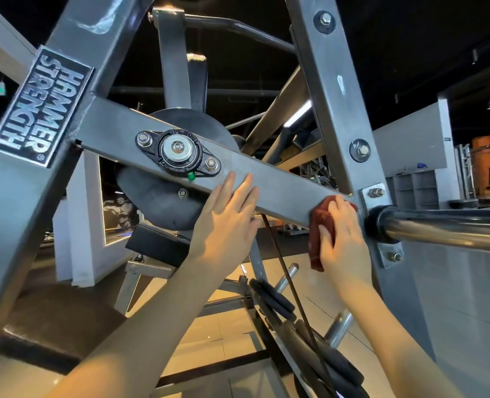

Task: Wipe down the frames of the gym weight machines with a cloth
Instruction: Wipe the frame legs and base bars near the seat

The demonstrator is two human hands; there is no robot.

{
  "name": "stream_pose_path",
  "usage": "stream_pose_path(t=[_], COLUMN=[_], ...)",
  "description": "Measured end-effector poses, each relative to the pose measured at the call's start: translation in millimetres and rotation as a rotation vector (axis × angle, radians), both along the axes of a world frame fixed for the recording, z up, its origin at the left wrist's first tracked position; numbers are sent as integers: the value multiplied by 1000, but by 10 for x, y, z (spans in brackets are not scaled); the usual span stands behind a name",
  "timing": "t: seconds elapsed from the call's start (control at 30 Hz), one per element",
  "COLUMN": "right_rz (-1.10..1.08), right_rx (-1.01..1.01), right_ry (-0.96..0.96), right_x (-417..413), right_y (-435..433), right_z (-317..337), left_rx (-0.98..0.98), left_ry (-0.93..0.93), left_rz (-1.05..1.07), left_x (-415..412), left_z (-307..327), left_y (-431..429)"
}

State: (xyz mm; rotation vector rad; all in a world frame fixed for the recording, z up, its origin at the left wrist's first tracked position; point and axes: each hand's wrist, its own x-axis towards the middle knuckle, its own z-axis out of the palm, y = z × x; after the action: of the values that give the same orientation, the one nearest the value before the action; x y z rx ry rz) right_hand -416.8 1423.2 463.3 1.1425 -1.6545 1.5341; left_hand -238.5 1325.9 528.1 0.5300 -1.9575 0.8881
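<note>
Now we hold the red cloth point(321, 215) bunched in our right grip point(344, 239), pressed on the grey crossbar point(278, 182); left of it our left grip point(223, 225) rests flat on that bar, fingers straight.

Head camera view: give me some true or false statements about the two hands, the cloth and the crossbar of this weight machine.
1. The right hand presses a reddish-brown cloth against the slanted crossbar. True.
2. The left hand holds a spray bottle. False: it rests flat on the crossbar with its fingers straight and holds nothing.
3. The cloth sits at the end of the crossbar nearest the chrome bar. True.
4. The cloth covers the black bearing. False: the bearing is bare and lies beyond the left hand, away from the cloth.
</note>
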Motion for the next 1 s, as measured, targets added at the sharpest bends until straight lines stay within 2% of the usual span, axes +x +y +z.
stream_pose_path(t=[0.1,0.17,0.27,0.4,0.57,0.67,0.77,0.93,1.0], right_rz=[25,36,8,-56,-46,32,147,343,378], right_rx=[-64,-105,-113,-142,-6,99,200,281,284], right_ry=[-60,-12,51,-14,-1,-40,-67,15,77], right_x=[157,191,48,-22,110,278,523,992,1167], right_y=[-94,-141,-111,-40,84,170,189,69,-28], right_z=[161,240,147,-26,-168,-466,-774,-1333,-1527], left_rx=[69,38,24,40,140,304,457,807,859], left_ry=[-19,1,4,-16,-79,-60,-131,-100,-83], left_rz=[-41,-68,-79,-71,-83,-106,-28,94,140], left_x=[-74,-106,-138,-148,-24,215,585,1140,1287], left_z=[-44,-55,-82,-136,-282,-511,-886,-1629,-1901], left_y=[25,55,52,108,267,321,296,254,187])
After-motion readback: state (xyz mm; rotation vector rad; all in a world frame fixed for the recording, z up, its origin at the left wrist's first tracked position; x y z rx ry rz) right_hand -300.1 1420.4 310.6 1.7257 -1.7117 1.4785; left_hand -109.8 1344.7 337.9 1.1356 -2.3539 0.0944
